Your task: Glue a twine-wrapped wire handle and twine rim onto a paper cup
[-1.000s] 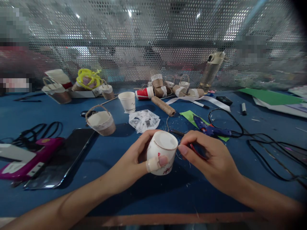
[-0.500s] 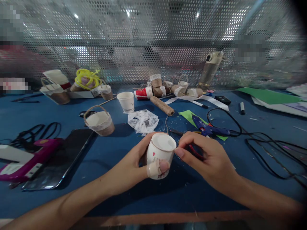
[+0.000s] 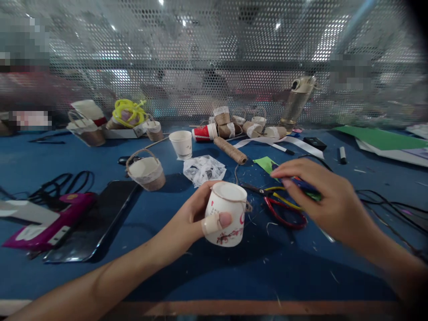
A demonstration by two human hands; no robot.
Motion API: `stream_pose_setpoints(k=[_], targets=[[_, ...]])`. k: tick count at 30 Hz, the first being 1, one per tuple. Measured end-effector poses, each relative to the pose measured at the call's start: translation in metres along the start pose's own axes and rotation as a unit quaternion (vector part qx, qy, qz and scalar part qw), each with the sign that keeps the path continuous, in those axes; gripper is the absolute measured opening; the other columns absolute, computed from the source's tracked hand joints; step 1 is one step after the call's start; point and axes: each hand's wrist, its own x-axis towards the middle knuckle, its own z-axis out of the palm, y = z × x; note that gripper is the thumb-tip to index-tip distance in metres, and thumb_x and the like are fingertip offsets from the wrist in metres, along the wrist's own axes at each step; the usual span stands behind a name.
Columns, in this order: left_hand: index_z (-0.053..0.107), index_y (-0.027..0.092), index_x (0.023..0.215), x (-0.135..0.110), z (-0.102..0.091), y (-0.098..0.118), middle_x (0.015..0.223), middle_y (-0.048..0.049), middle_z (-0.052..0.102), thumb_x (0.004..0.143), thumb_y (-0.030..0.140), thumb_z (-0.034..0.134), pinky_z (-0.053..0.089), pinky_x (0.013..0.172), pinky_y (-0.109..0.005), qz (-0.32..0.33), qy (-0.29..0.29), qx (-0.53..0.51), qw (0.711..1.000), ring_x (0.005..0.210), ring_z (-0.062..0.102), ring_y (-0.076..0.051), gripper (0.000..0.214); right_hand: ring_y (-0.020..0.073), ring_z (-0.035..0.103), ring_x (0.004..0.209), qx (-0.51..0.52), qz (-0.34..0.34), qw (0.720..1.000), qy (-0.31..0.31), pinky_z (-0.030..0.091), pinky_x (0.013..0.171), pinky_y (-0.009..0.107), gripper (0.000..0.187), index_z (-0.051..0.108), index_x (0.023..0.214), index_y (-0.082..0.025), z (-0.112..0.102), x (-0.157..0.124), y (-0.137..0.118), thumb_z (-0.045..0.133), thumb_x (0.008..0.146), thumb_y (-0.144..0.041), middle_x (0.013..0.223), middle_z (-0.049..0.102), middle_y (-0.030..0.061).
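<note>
My left hand [image 3: 192, 218] is wrapped round an upturned white paper cup [image 3: 227, 214] with red print, a bandaged thumb across its side. A strand of jute twine runs round the cup's top rim. My right hand [image 3: 321, 198] hovers to the right of the cup, fingers curled down over the blue glue gun [image 3: 302, 183]; whether it grips the gun is hidden. Red and yellow handled scissors [image 3: 284, 209] lie between the cup and that hand.
A twine spool [image 3: 230, 150], crumpled plastic [image 3: 203, 169], a plain cup [image 3: 181, 143] and a twine-wrapped cup basket [image 3: 147, 171] lie behind. A phone [image 3: 96, 214] and a pink tool [image 3: 50, 223] lie left. Black cables [image 3: 391, 209] trail right. A perforated metal screen [image 3: 214, 58] closes the back.
My right hand let go of the cup's rim and moved right and back over the glue gun. The scissors are now uncovered. The cup shifted slightly in my left hand.
</note>
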Motion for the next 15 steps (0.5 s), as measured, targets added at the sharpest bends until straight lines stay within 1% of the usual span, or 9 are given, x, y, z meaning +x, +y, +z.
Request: stream_pose_setpoints(k=[1,2,3,4,6,7,9,12,15], targets=[[0.056,0.025,0.121,0.0,0.0,0.0,0.111,-0.0044,0.069,0.085,0.033,0.074,0.051,0.085,-0.028,0.002,-0.004,-0.011,1.0,0.103,0.064,-0.02,0.041,0.021,0.062,0.112,-0.049,0.011,0.998,-0.022,0.047,0.099,0.037,0.026,0.064,0.108,-0.023,-0.006,-0.001,0.015,0.046,0.093,-0.012,0.114,0.068,0.0066],[0.057,0.026,0.121,0.0,0.0,0.001,0.111,-0.0045,0.069,0.085,0.033,0.074,0.051,0.085,-0.028,0.001,-0.008,-0.02,1.0,0.103,0.064,-0.02,0.04,0.0237,0.059,0.118,-0.099,0.041,0.992,-0.07,0.046,0.102,0.041,0.032,0.062,0.115,-0.022,-0.011,-0.004,0.031,0.044,0.091,-0.011,0.122,0.065,0.0082],[0.058,0.026,0.121,-0.001,0.0,0.001,0.111,-0.0047,0.07,0.086,0.034,0.073,0.051,0.084,-0.028,0.002,-0.009,-0.027,1.0,0.102,0.064,-0.021,0.039,0.0264,0.059,0.119,-0.137,0.052,0.984,-0.106,0.047,0.101,0.044,0.036,0.061,0.119,-0.021,-0.015,-0.007,0.047,0.043,0.089,-0.011,0.127,0.063,0.0104],[0.06,0.026,0.121,-0.001,-0.001,0.001,0.112,-0.005,0.07,0.086,0.034,0.073,0.051,0.083,-0.028,0.0,-0.013,-0.03,0.999,0.102,0.064,-0.021,0.038,0.029,0.058,0.121,-0.17,0.069,0.972,-0.147,0.048,0.101,0.046,0.04,0.058,0.124,-0.018,-0.018,-0.01,0.061,0.043,0.087,-0.012,0.133,0.059,0.013],[0.062,0.025,0.12,-0.001,-0.001,0.0,0.111,-0.0054,0.07,0.087,0.034,0.071,0.051,0.083,-0.028,0.0,-0.017,-0.038,0.999,0.101,0.065,-0.022,0.035,0.0336,0.056,0.124,-0.206,0.094,0.95,-0.214,0.046,0.103,0.051,0.045,0.054,0.13,-0.012,-0.019,-0.016,0.084,0.044,0.086,-0.017,0.139,0.054,0.0177],[0.063,0.025,0.12,-0.001,-0.002,-0.001,0.11,-0.0059,0.07,0.088,0.034,0.07,0.051,0.083,-0.029,-0.001,-0.02,-0.042,0.999,0.102,0.065,-0.022,0.034,0.0342,0.057,0.122,-0.21,0.1,0.947,-0.222,0.047,0.102,0.051,0.045,0.054,0.129,-0.011,-0.019,-0.019,0.092,0.044,0.086,-0.017,0.138,0.055,0.0185],[0.064,0.024,0.12,-0.001,-0.002,-0.002,0.11,-0.0073,0.07,0.089,0.035,0.068,0.051,0.084,-0.032,-0.001,-0.025,-0.05,0.998,0.103,0.064,-0.024,0.033,0.0337,0.06,0.118,-0.211,0.101,0.944,-0.231,0.049,0.101,0.05,0.044,0.056,0.127,-0.013,-0.016,-0.022,0.1,0.044,0.085,-0.017,0.134,0.057,0.017],[0.064,0.023,0.119,0.001,-0.003,-0.004,0.113,-0.0084,0.069,0.088,0.037,0.067,0.051,0.085,-0.034,-0.008,-0.033,-0.065,0.997,0.106,0.064,-0.027,0.034,0.034,0.061,0.116,-0.208,0.094,0.946,-0.231,0.048,0.1,0.051,0.043,0.059,0.123,-0.016,-0.012,-0.021,0.105,0.045,0.082,-0.016,0.13,0.06,0.0149],[0.064,0.022,0.119,0.002,-0.002,-0.003,0.111,-0.01,0.069,0.088,0.039,0.067,0.051,0.082,-0.032,-0.02,-0.042,-0.065,0.997,0.104,0.065,-0.027,0.035,0.0352,0.061,0.114,-0.202,0.087,0.948,-0.232,0.048,0.098,0.052,0.042,0.061,0.119,-0.015,-0.011,-0.02,0.108,0.048,0.079,-0.014,0.125,0.062,0.0156]])
